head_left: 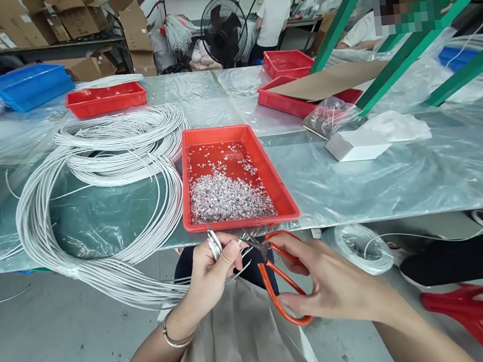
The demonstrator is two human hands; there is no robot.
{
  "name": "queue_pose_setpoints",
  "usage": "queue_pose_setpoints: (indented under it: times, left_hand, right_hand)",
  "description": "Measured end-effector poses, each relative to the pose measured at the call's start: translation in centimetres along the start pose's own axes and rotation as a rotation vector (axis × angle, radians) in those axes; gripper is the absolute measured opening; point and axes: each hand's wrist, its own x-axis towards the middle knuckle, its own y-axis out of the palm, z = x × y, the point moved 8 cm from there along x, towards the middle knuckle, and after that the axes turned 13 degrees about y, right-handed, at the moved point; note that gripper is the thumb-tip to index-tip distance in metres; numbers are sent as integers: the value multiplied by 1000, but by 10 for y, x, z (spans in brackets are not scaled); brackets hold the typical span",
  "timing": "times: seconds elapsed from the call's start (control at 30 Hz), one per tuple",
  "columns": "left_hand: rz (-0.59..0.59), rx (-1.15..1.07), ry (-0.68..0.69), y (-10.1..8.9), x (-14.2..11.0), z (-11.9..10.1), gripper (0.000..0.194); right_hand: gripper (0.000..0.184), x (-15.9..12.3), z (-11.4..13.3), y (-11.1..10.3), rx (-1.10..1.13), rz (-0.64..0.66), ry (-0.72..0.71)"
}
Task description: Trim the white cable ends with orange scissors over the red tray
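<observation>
My left hand (213, 271) is closed around a few white wires (214, 243), pinching their ends just below the table edge. My right hand (326, 280) grips orange-handled scissors (277, 275), whose blades point left at the wire ends. Directly above both hands sits a red tray (284, 194) holding a heap of small silvery-white wire offcuts (228, 197). The wires run from my left hand down and left into a big coil of white wire (94, 173) that lies on the table and hangs over its edge.
The table (396, 176) is covered in clear plastic. More red trays (105, 98) (287, 62), a blue bin (26, 85), a small white box (356, 144) and a cardboard sheet lie on it. Green frame struts (416, 36) rise at right. Another person (274, 16) stands beyond a fan (223, 30).
</observation>
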Motion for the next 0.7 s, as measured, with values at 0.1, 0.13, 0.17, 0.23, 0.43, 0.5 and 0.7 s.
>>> queue_pose_setpoints:
  times: [0.1, 0.13, 0.17, 0.23, 0.43, 0.5, 0.7]
  left_hand:
    - [4, 129, -4, -1, -2, -1, 26]
    - [5, 161, 1, -1, -2, -1, 27]
    - [8, 189, 10, -1, -2, -2, 27]
    - [21, 232, 27, -1, -2, -3, 27]
    - [35, 250, 41, 1, -2, -5, 25]
    - [37, 268, 38, 1, -1, -6, 26]
    - [51, 308, 43, 2, 0, -6, 27]
  right_hand:
    - [43, 0, 6, 1, -49, 4, -12]
    - [43, 1, 6, 2, -46, 8, -19]
    - [42, 1, 6, 2, -39, 13, -25]
    - [43, 1, 4, 3, -27, 18, -32]
    - [37, 0, 2, 6, -30, 41, -25]
    - [37, -1, 2, 5, -21, 31, -26]
    - [34, 0, 2, 3, 17, 24, -31]
